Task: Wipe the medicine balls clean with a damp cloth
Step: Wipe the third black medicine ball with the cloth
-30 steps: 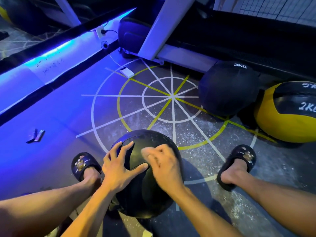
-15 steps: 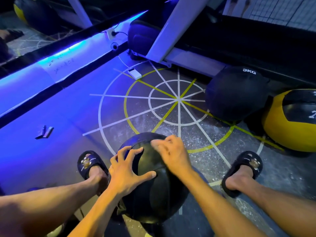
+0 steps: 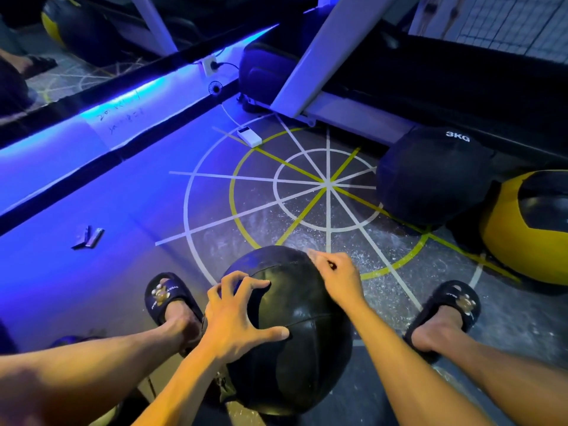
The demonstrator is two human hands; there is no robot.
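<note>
A black medicine ball (image 3: 301, 342) rests on the floor between my feet. My left hand (image 3: 236, 315) lies on its upper left with the fingers spread and pressed against the surface. My right hand (image 3: 338, 278) is at the ball's upper right edge, fingers curled around a small pale cloth (image 3: 311, 253); only its tip shows past the fingertips. Farther right sit a black ball marked 3KG (image 3: 430, 179) and a yellow-and-black ball (image 3: 528, 235), both apart from my hands.
My feet in dark slippers (image 3: 164, 295) (image 3: 451, 302) flank the ball. A treadmill base (image 3: 338, 112) stands beyond the floor's circle markings. A white power bank (image 3: 249, 138) on a cable and a small dark object (image 3: 89, 238) lie on the floor. A mirror wall runs along the left.
My right hand has slid with the cloth from the ball's top centre toward its upper right edge. The left hand has stayed spread on the ball.
</note>
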